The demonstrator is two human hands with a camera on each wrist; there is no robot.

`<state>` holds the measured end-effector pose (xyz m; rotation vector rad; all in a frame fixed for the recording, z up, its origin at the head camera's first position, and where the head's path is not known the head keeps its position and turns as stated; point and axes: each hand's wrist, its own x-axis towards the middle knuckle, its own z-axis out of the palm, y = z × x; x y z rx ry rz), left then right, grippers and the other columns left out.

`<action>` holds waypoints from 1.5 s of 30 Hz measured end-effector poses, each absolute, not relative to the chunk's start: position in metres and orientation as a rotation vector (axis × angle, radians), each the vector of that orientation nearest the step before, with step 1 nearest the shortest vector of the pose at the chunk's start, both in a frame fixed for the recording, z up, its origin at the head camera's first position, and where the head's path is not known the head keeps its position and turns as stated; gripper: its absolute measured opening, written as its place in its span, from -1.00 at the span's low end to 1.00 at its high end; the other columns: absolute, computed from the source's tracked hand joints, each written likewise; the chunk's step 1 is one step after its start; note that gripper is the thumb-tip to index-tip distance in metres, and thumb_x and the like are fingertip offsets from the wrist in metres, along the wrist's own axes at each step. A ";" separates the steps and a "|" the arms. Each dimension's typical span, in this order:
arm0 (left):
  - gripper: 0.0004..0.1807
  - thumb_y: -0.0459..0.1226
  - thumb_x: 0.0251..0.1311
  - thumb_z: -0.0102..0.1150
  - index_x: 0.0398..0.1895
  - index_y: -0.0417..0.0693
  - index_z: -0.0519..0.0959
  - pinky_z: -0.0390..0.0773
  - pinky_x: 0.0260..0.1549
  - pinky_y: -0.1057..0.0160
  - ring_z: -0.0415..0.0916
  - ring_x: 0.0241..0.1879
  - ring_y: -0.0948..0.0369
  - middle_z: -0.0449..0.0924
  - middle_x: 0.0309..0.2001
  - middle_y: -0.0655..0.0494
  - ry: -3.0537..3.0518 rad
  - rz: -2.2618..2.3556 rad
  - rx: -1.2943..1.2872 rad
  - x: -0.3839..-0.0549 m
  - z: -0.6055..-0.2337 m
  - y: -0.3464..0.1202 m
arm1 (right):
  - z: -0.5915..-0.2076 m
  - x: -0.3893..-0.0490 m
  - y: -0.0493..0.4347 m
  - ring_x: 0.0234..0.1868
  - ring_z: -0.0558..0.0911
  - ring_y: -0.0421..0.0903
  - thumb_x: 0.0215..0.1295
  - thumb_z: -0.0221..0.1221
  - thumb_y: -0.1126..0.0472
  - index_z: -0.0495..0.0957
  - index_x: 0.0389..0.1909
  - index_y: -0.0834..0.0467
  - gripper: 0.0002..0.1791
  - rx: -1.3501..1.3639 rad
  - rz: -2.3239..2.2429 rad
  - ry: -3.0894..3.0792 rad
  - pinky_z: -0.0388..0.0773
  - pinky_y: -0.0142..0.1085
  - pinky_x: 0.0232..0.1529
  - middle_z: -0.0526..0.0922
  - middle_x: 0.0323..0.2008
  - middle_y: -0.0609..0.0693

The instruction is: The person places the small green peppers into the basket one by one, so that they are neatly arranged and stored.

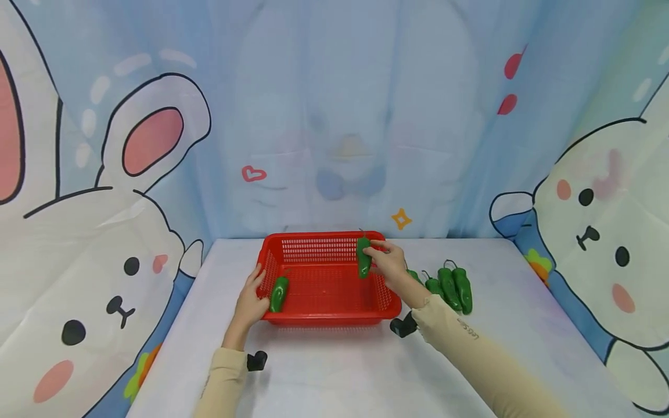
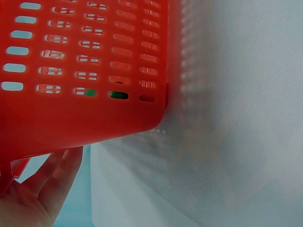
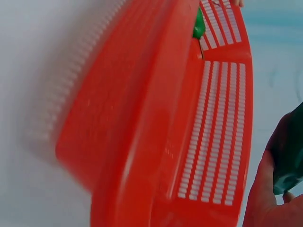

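I am looking at a white tabletop, and a blue cloth is hanging behind it. One big white bunny is peeking from the left side, and another bunny is peeking from the right. One red heart and one orange star are showing on the cloth. One red basket is sitting on the tabletop. I am counting six green peppers: one is lying inside the basket at its left end, one is staying up over its right end, and four are resting just beside it on the right, partly hiding behind the right arm. The right hand's fingers are pinching the raised pepper. The left hand is gripping the basket's left edge.
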<state>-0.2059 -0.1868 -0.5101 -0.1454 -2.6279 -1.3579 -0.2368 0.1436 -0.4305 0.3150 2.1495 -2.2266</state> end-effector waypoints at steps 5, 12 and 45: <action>-0.15 -0.56 -0.16 -0.04 0.41 -0.37 0.25 0.22 0.30 -0.17 0.00 0.49 -0.08 0.06 0.53 -0.06 -2.622 -1.361 -0.161 -0.208 -0.510 -0.186 | -0.440 -0.240 0.122 0.02 0.67 0.14 0.36 0.17 0.26 0.36 0.35 0.26 -0.45 0.312 -2.243 2.132 0.68 -0.23 -0.23 0.51 0.12 0.32; -0.14 -0.54 -0.16 -0.04 0.43 -0.36 0.24 0.24 0.29 -0.16 -0.01 0.49 -0.06 0.05 0.54 -0.04 -2.631 -1.354 -0.153 -0.209 -0.509 -0.185 | -0.450 -0.241 0.097 -0.03 0.69 0.12 0.34 0.17 0.30 0.41 0.31 0.31 -0.48 0.354 -2.246 2.121 0.65 -0.18 -0.11 0.52 0.11 0.35; -0.14 -0.54 -0.19 -0.03 0.42 -0.33 0.27 0.30 0.26 -0.14 0.04 0.48 -0.02 0.08 0.53 0.02 -2.617 -1.351 -0.151 -0.211 -0.515 -0.191 | -0.501 -0.249 -0.005 -0.12 0.68 0.14 0.19 0.21 0.41 0.56 0.09 0.37 -0.59 0.369 -1.830 2.357 0.65 -0.16 -0.21 0.61 -0.02 0.33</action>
